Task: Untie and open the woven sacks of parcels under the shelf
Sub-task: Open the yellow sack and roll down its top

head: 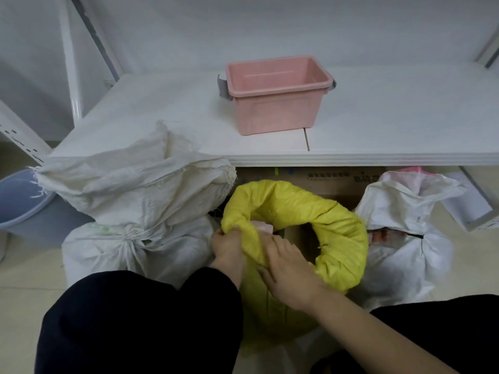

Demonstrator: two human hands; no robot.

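Two hands on yellow sack (pixel 340 238), rim rolled down, below shelf (pixel 162 117) edge: left hand (pixel 228 248) clutches rim at 8 o'clock, right hand (pixel 289 279) curls over rim at 7. Tied white sack (pixel 140 211) at 9 o'clock.

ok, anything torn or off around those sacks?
Left white sack: top edge frayed, loose threads at its left corner. Right white sack: dark slit-like gap on its side, reddish contents showing; tear or seam, cannot tell.

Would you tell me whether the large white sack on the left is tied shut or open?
Tied shut: the white sack is cinched tight at its neck, with the loose top flaring above it.
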